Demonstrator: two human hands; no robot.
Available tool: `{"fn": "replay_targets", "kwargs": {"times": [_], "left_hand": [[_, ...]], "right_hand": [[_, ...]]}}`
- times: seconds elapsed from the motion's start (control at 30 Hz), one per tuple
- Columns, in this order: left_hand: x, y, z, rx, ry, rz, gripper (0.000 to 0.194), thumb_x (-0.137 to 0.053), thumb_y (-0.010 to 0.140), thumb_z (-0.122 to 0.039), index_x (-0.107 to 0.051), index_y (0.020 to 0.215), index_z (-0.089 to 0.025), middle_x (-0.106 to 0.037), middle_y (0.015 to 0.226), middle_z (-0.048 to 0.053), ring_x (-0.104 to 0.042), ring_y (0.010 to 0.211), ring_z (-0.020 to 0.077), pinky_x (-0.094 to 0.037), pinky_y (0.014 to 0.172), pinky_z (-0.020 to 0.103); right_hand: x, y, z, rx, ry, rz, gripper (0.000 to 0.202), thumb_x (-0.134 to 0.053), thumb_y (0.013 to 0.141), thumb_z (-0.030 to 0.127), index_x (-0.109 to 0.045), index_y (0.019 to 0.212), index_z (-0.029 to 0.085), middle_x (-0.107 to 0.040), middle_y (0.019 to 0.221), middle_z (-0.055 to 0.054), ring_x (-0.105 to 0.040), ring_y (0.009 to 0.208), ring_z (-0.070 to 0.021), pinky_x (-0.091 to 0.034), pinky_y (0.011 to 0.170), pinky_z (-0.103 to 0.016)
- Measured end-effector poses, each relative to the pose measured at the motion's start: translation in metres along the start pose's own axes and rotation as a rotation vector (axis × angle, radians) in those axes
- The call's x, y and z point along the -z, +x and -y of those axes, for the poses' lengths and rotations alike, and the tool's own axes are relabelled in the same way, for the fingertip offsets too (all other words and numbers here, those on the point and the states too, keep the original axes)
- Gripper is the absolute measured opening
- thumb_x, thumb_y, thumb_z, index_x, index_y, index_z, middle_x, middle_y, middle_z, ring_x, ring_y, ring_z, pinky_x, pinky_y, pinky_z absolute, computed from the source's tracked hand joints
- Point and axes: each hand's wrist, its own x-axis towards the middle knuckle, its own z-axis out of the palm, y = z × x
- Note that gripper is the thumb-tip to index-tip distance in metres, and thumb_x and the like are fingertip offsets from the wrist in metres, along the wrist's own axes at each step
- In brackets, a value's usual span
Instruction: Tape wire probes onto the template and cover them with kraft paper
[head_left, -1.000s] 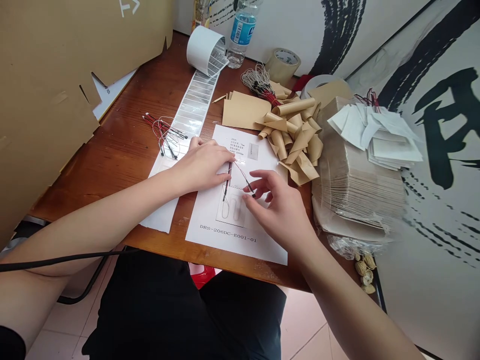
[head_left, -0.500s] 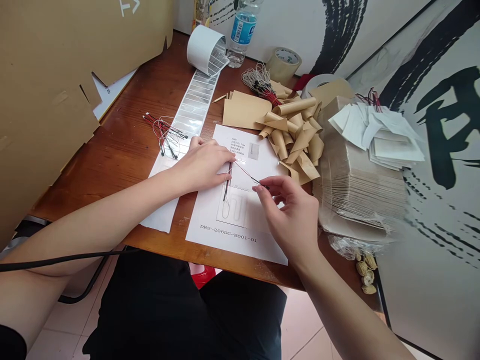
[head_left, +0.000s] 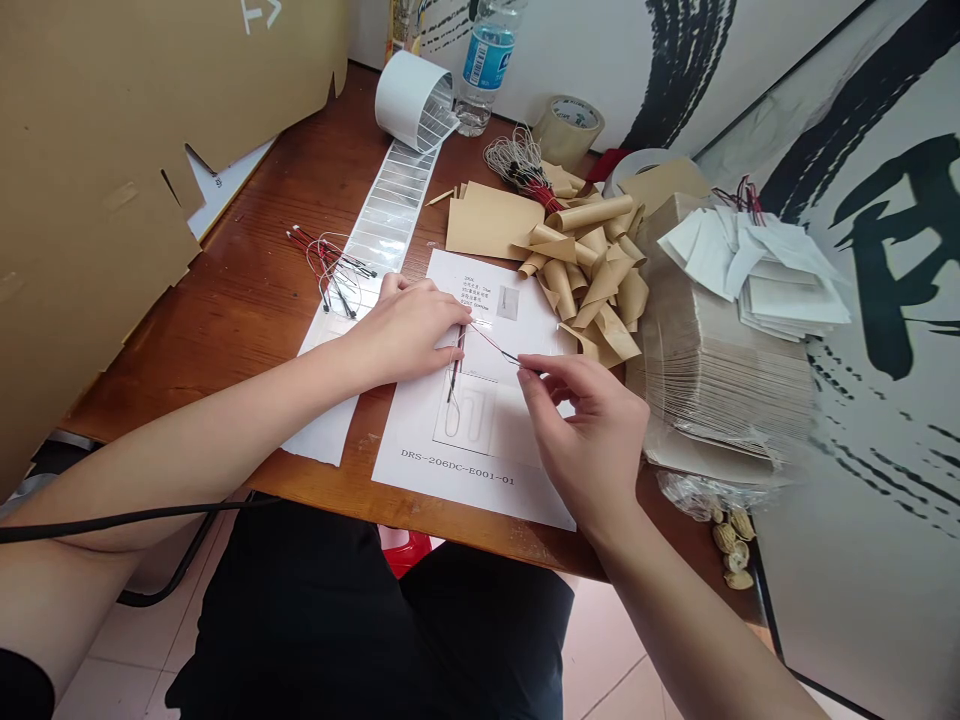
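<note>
A printed sheet (head_left: 420,460) with outline drawings lies on the table, and a thin wire lead (head_left: 489,340) with red and black parts crosses it. My left hand (head_left: 416,325) rests on the sheet's left side, its fingertips pressing the lead down near the top of the drawing. Below those fingers, a dark sleeve and a thin loop of wire (head_left: 454,395) extend down over the printed outline. My right hand (head_left: 581,410) pinches the black end of the lead between thumb and forefinger, stretching it rightward just above the paper.
Left of the sheet runs a label strip (head_left: 390,205), with several wire leads (head_left: 337,270) on it. Behind are a water bottle (head_left: 486,70), tape roll (head_left: 570,128) and curled brown paper pieces (head_left: 592,270). A cardboard stack (head_left: 720,370) stands right; a large carton (head_left: 150,150) left.
My right hand has shifted slightly to the right and up with the lead's black end, and the lead looks straighter. My left hand has stayed in place.
</note>
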Motion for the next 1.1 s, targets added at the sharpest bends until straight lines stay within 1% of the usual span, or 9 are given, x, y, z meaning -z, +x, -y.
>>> {"fn": "replay_targets", "kwargs": {"times": [0.13, 0.27, 0.33, 0.43, 0.5, 0.73, 0.87, 1.0, 1.1], "left_hand": [[-0.0006, 0.0007, 0.0003, -0.007, 0.009, -0.004, 0.038, -0.063, 0.095, -0.037, -0.071, 0.130, -0.023, -0.073, 0.135, 0.007, -0.056, 0.124, 0.0322, -0.027, 0.099, 0.048], [-0.0011, 0.0007, 0.0005, -0.011, 0.010, -0.007, 0.038, -0.062, 0.095, -0.038, -0.071, 0.129, -0.023, -0.073, 0.134, 0.007, -0.056, 0.124, 0.0320, -0.027, 0.099, 0.048], [-0.0014, 0.0005, 0.0007, -0.011, 0.009, -0.010, 0.038, -0.062, 0.095, -0.038, -0.071, 0.129, -0.023, -0.073, 0.134, 0.006, -0.056, 0.124, 0.0319, -0.027, 0.099, 0.048], [-0.0020, 0.0003, 0.0012, -0.012, 0.007, -0.013, 0.037, -0.062, 0.095, -0.038, -0.071, 0.128, -0.024, -0.073, 0.135, 0.006, -0.056, 0.124, 0.0322, -0.027, 0.099, 0.048], [-0.0021, 0.0003, 0.0016, -0.008, 0.006, -0.011, 0.037, -0.063, 0.095, -0.038, -0.072, 0.128, -0.024, -0.073, 0.135, 0.006, -0.056, 0.124, 0.0325, -0.027, 0.100, 0.048], [-0.0001, 0.0005, 0.0004, -0.002, 0.006, 0.003, 0.039, -0.062, 0.096, -0.038, -0.070, 0.131, -0.023, -0.072, 0.136, 0.007, -0.056, 0.125, 0.0322, -0.027, 0.100, 0.049], [0.0003, 0.0001, -0.0005, -0.001, 0.003, 0.000, 0.038, -0.062, 0.095, -0.038, -0.070, 0.130, -0.025, -0.073, 0.135, 0.007, -0.056, 0.127, 0.0319, -0.027, 0.101, 0.049], [0.0003, -0.0002, -0.0001, -0.022, 0.036, 0.003, 0.037, -0.060, 0.096, -0.039, -0.070, 0.128, -0.025, -0.074, 0.133, 0.008, -0.056, 0.127, 0.0315, -0.027, 0.102, 0.049], [0.0006, -0.0005, -0.0001, -0.037, 0.053, 0.005, 0.037, -0.060, 0.096, -0.040, -0.071, 0.127, -0.024, -0.074, 0.133, 0.009, -0.056, 0.127, 0.0321, -0.026, 0.104, 0.051]], "right_hand": [[-0.0020, -0.0004, -0.0030, -0.055, -0.024, -0.073, 0.011, -0.070, 0.090, 0.031, -0.072, 0.098, 0.024, -0.075, 0.085, -0.002, -0.065, 0.068, -0.0179, -0.054, 0.066, -0.035], [-0.0018, -0.0001, -0.0044, -0.084, -0.001, -0.059, 0.007, -0.070, 0.090, 0.031, -0.071, 0.092, 0.024, -0.073, 0.079, -0.001, -0.062, 0.065, -0.0169, -0.053, 0.065, -0.034], [-0.0012, 0.0001, -0.0036, -0.074, 0.011, -0.053, 0.005, -0.068, 0.090, 0.028, -0.072, 0.090, 0.024, -0.073, 0.081, -0.001, -0.062, 0.065, -0.0171, -0.053, 0.065, -0.035], [-0.0004, 0.0002, -0.0015, -0.027, 0.043, -0.050, 0.009, -0.066, 0.091, 0.024, -0.073, 0.087, 0.025, -0.073, 0.088, -0.003, -0.065, 0.071, -0.0182, -0.054, 0.067, -0.035], [-0.0003, 0.0000, -0.0005, 0.008, 0.070, -0.032, 0.012, -0.065, 0.092, 0.022, -0.074, 0.085, 0.026, -0.074, 0.088, -0.003, -0.065, 0.072, -0.0181, -0.054, 0.066, -0.035], [-0.0017, -0.0013, -0.0031, 0.203, 0.080, 0.096, 0.019, -0.066, 0.094, 0.018, -0.080, 0.087, 0.029, -0.073, 0.087, -0.002, -0.069, 0.076, -0.0176, -0.055, 0.068, -0.035], [-0.0014, -0.0013, -0.0051, 0.222, 0.054, 0.146, 0.019, -0.066, 0.094, 0.020, -0.082, 0.088, 0.030, -0.073, 0.084, -0.001, -0.068, 0.073, -0.0171, -0.053, 0.064, -0.034], [-0.0014, -0.0014, -0.0060, 0.221, 0.050, 0.207, 0.020, -0.064, 0.095, 0.020, -0.082, 0.091, 0.029, -0.078, 0.087, -0.001, -0.072, 0.076, -0.0179, -0.057, 0.069, -0.034], [-0.0035, -0.0023, -0.0083, 0.274, -0.030, 0.207, 0.019, -0.065, 0.096, 0.020, -0.081, 0.093, 0.028, -0.080, 0.087, -0.002, -0.072, 0.077, -0.0200, -0.057, 0.069, -0.036]]}}
